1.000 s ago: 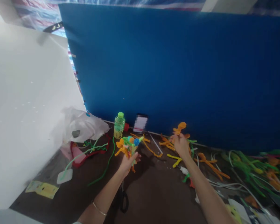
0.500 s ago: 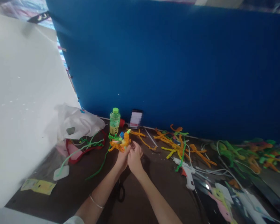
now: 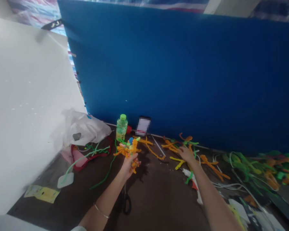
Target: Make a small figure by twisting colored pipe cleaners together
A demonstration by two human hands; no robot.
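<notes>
My left hand point(image 3: 129, 164) is closed around a bunch of fuzzy pipe-cleaner figures point(image 3: 132, 147), mostly orange with bits of green and blue, held above the dark table. Over to the right, my right hand point(image 3: 186, 154) reaches into a pile of orange pipe-cleaner pieces point(image 3: 170, 145). Its fingertips touch or hover at the pile, and whether they grip a piece is hidden. A yellow pipe-cleaner piece point(image 3: 179, 163) lies just left of that hand. Beneath my right forearm, a white glue gun point(image 3: 188, 175) is partly covered.
A green-capped bottle point(image 3: 121, 128) and a phone point(image 3: 143, 125) stand by the blue partition point(image 3: 170, 70). Black scissors point(image 3: 127, 203) lie below my left wrist. At left are a white plastic bag point(image 3: 86, 128) and a yellow paper strip point(image 3: 42, 193). More green and orange pieces point(image 3: 260, 170) lie far right.
My right hand has left the pipe-cleaner bunch and moved right to the orange pile. My left hand keeps hold of the bunch. The view has shifted slightly.
</notes>
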